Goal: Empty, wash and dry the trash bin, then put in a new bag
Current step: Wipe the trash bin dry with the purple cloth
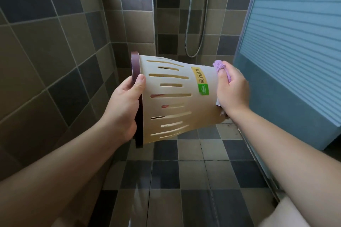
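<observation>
A beige slotted trash bin (177, 101) with a dark brown rim (135, 64) is held sideways in mid-air, its mouth to the left and its base to the right. A yellow and green label (202, 81) is stuck near the base. My left hand (125, 108) grips the brown rim, thumb on the outer wall and fingers inside. My right hand (232, 90) presses a purple cloth (220, 66) against the base of the bin. Most of the cloth is hidden under my fingers.
I stand in a tiled shower corner with brown and grey wall tiles (55, 61) and a checkered floor (193, 171). A metal shower hose (197, 42) hangs on the far wall. A frosted blue sliding door (295, 51) stands at the right.
</observation>
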